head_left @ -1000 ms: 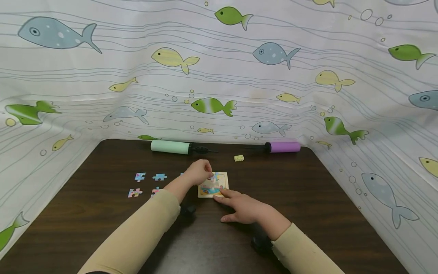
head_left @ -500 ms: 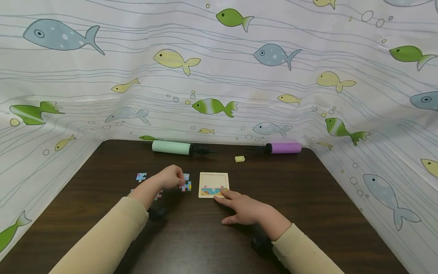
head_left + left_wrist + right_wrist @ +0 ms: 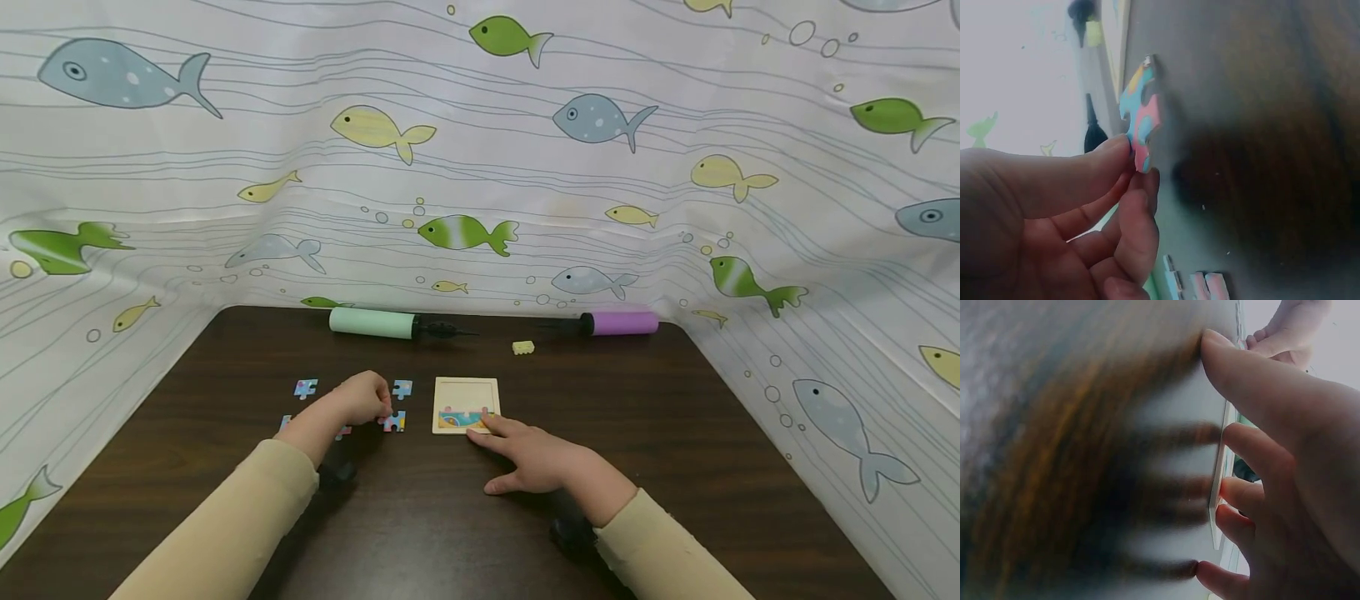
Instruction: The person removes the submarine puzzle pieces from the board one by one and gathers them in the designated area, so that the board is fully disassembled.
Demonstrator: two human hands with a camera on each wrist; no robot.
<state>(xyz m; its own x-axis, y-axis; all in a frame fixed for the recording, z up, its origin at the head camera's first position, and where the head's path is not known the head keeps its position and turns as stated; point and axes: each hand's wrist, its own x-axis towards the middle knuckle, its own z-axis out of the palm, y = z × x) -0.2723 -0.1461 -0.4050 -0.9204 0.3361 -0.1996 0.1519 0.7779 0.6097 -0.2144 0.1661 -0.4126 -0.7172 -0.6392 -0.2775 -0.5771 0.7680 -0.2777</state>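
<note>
My left hand (image 3: 362, 398) pinches a jigsaw piece (image 3: 1140, 122) between thumb and fingers; it is pink, blue and yellow. In the head view that piece sits low over the table, left of a pale square puzzle tray (image 3: 467, 382). A strip of joined pieces (image 3: 460, 420) fills the lower part of the tray, and its upper part shows bare. My right hand (image 3: 536, 457) lies with fingers spread, the fingertips touching the tray's near right corner. In the right wrist view its fingers reach the tray's edge (image 3: 1216, 494).
Loose jigsaw pieces lie at the left (image 3: 306, 388) and behind my left hand (image 3: 402, 389); others are partly hidden by that arm. Along the back lie a green hand pump (image 3: 371, 322), a purple hand pump (image 3: 624, 322) and a small yellow block (image 3: 523, 347).
My left hand has moved left from over the tray with the jigsaw piece, then slightly nearer. The upper part of the tray has come into view. The right hand stays put.
</note>
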